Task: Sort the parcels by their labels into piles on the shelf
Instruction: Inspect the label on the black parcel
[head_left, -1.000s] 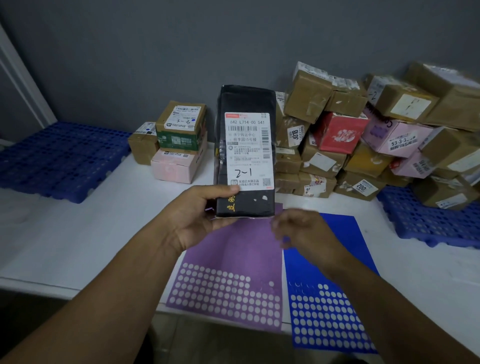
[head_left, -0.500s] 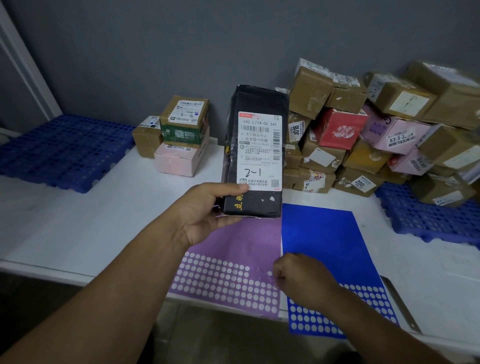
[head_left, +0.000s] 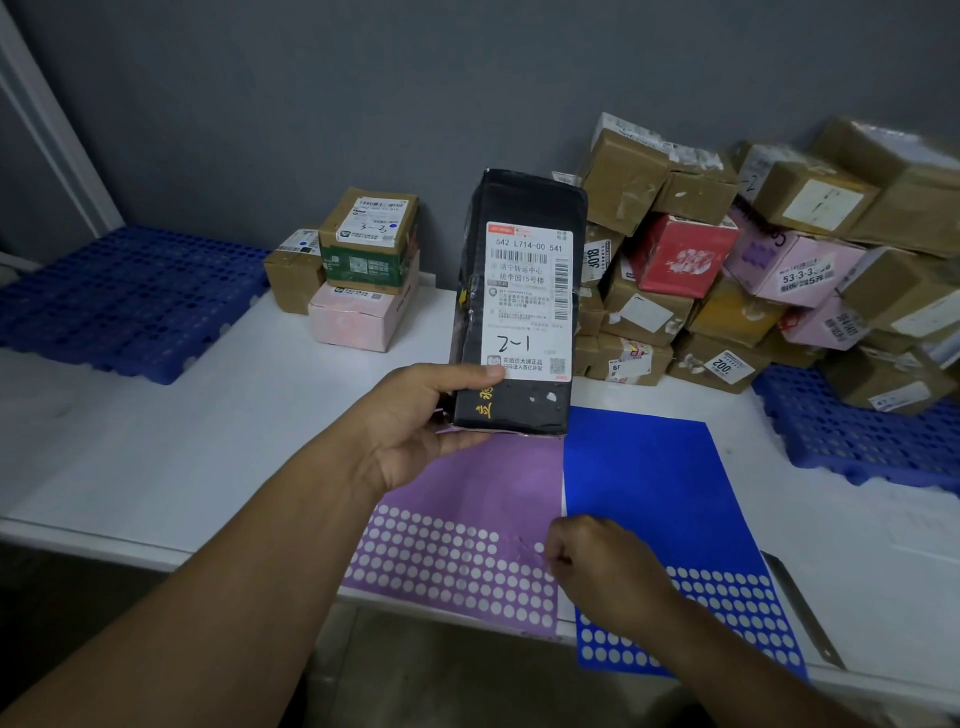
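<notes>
My left hand (head_left: 415, 415) grips the lower end of a tall black parcel (head_left: 519, 218), holding it upright above the white shelf (head_left: 182, 441). Its white label (head_left: 530, 301) reads "2-1" in handwriting. My right hand (head_left: 597, 561) is lower, its fingers curled at the edge of the purple sticker sheet (head_left: 467, 499), pinching at a purple sticker there. A blue sticker sheet (head_left: 649, 478) lies beside it. A large heap of parcels (head_left: 753, 270) fills the back right.
A small pile of three boxes (head_left: 363, 270) stands at the back left of centre. Blue plastic pallets lie at the far left (head_left: 119, 301) and far right (head_left: 857, 441). A metal ruler (head_left: 802, 608) lies near the front edge.
My right hand let go of the parcel's bottom and dropped down to the purple sticker sheet. My left hand kept the parcel raised.
</notes>
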